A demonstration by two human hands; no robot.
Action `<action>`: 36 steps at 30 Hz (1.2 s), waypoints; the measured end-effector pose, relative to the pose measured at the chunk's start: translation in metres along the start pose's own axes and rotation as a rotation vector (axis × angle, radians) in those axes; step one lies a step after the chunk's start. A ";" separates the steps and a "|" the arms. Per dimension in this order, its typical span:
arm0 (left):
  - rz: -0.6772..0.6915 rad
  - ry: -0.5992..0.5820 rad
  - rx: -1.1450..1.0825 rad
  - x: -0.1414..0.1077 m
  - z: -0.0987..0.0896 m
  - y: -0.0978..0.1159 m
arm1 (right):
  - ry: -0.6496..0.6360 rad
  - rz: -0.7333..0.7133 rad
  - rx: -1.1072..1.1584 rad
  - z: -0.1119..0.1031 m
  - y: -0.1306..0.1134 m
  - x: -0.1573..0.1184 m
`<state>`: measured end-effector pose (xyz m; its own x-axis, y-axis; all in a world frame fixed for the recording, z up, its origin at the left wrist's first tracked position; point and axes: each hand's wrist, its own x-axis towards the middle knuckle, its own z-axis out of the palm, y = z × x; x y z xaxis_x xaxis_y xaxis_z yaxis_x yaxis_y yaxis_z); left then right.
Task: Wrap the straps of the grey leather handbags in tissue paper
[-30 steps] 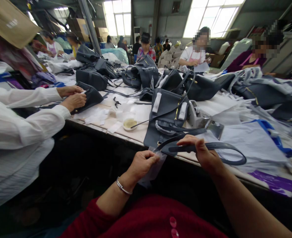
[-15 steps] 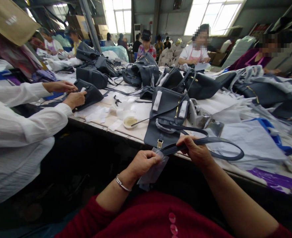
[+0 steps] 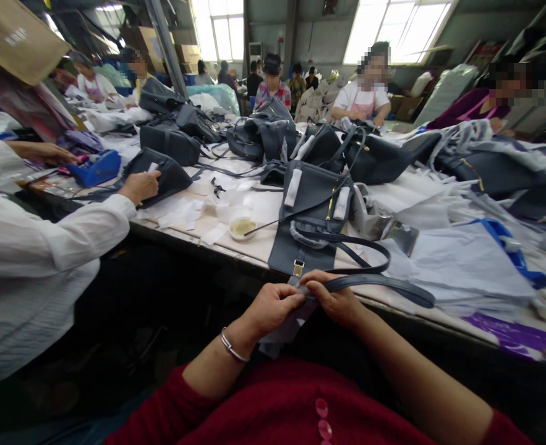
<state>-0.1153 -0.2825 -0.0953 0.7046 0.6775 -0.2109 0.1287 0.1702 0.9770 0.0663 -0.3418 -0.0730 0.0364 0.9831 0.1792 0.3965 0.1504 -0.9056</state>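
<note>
Just off the table's front edge, my left hand (image 3: 275,304) pinches a sheet of thin white wrapping paper (image 3: 284,327) that hangs below the fingers. My right hand (image 3: 335,300) meets it there, closed on a dark blue-grey bag strap (image 3: 384,284) whose loop bends out to the right. Paper and strap end come together between my fingertips, partly hidden. Straight ahead lies the dark handbag (image 3: 316,191), flap toward me, with a gold buckle (image 3: 298,267) near my hands. White paper wraps (image 3: 294,187) cover parts of it, and another strap (image 3: 370,247) curves beside it.
A small dish of pale paste (image 3: 242,228) with a thin stick stands left of the bag. To the right lie stacked white sheets (image 3: 467,266). More dark bags (image 3: 263,133) crowd the table behind. A co-worker in a white sleeve (image 3: 82,241) works at the left by a blue tape dispenser (image 3: 97,168).
My right hand has slid left along the strap to meet my left hand, and the strap loop has dropped and narrowed. The co-worker's far hand has moved left to the tape dispenser.
</note>
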 end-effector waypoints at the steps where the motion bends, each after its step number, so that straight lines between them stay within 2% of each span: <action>1: 0.018 0.013 0.028 0.000 0.000 -0.001 | 0.001 0.031 0.026 0.003 0.004 -0.002; 4: 0.050 0.059 0.114 -0.001 -0.005 -0.003 | 0.038 0.199 0.299 0.003 0.013 -0.010; 6: 0.063 0.080 0.165 -0.002 -0.008 -0.005 | 0.165 0.304 0.515 -0.001 0.016 -0.013; 8: 0.067 0.089 0.191 -0.002 -0.008 -0.006 | 0.315 0.339 0.580 -0.003 0.014 -0.015; 9: 0.063 0.085 0.190 -0.002 -0.007 -0.005 | 0.338 0.338 0.541 -0.002 0.013 -0.016; 14: 0.060 0.042 0.161 -0.002 0.003 -0.002 | 0.104 0.206 0.089 0.018 0.009 -0.019; 16: 0.080 0.062 0.175 -0.004 0.002 -0.001 | 0.052 0.155 -0.089 0.023 0.012 -0.020; 18: 0.092 0.099 0.193 -0.006 -0.002 -0.002 | -0.036 0.177 -0.147 0.023 0.018 -0.022; 21: 0.080 0.145 0.222 -0.011 -0.010 -0.005 | -0.103 0.337 0.063 0.016 0.025 -0.027; 23: 0.060 0.148 0.237 -0.012 -0.012 -0.007 | -0.001 0.400 0.237 0.012 0.025 -0.029; 25: 0.046 0.136 0.241 -0.013 -0.010 -0.009 | 0.166 0.371 0.351 0.010 0.021 -0.029; 27: 0.045 0.122 0.242 -0.013 -0.006 -0.009 | 0.261 0.346 0.388 0.012 0.014 -0.028; 28: 0.049 0.110 0.240 -0.012 -0.004 -0.009 | 0.254 0.351 0.377 0.014 0.010 -0.027; 32: 0.086 0.066 0.229 -0.014 -0.002 -0.008 | 0.064 0.318 0.286 0.025 0.007 -0.027; 34: 0.103 0.080 0.242 -0.017 -0.005 -0.007 | 0.047 0.326 0.299 0.028 0.012 -0.030; 36: 0.104 0.104 0.261 -0.021 -0.008 -0.007 | 0.083 0.426 0.429 0.029 0.016 -0.032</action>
<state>-0.1363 -0.2921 -0.0976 0.6502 0.7533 -0.0985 0.2442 -0.0844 0.9661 0.0447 -0.3681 -0.1043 0.1888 0.9572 -0.2194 -0.0734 -0.2090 -0.9751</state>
